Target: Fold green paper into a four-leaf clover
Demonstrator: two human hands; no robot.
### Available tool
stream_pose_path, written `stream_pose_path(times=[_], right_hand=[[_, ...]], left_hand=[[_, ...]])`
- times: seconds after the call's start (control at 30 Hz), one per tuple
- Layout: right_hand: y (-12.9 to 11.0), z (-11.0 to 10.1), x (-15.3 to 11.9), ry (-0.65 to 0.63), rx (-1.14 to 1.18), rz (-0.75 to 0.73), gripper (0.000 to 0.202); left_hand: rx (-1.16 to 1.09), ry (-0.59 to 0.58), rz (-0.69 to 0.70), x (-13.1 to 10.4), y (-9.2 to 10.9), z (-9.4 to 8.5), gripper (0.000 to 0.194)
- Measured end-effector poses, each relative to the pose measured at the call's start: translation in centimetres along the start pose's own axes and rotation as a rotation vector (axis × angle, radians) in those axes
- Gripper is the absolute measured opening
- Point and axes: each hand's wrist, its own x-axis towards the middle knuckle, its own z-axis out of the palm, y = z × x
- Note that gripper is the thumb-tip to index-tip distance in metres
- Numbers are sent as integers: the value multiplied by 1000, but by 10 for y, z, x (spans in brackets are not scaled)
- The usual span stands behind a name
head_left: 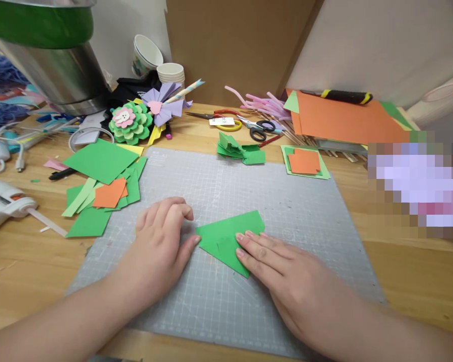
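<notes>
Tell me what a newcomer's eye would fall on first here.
Probably the bright green paper near the middle of the gray cutting mat, with the right hand laid over its right side and the left hand's thumb at its left tip. Next, perhaps, the layered green-and-pink craft flower at the back left, then the broad orange sheet at the back right.

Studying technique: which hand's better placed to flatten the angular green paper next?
Likely the right hand: its fingers lie across the wide end of the green paper; the left hand has only its thumb at the tip.
</notes>
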Motion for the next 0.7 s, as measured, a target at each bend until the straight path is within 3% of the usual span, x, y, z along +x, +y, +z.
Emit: stream_pose_path(times=[0.1, 0.2, 0.23, 0.7], right_hand=[[0, -1, 1, -6, 9, 5, 52], [0, -2, 0, -3, 10, 11, 52], [0, -2, 0, 1, 10, 10, 52], [0, 0, 1, 30, -4, 4, 54]], left_hand=[[-81, 36, 63, -7, 9, -3, 24], [-110, -130, 388, -19, 24, -2, 34], [-93, -178, 437, -22, 27, -1, 37], [160, -219, 611, -31, 35, 2, 39]])
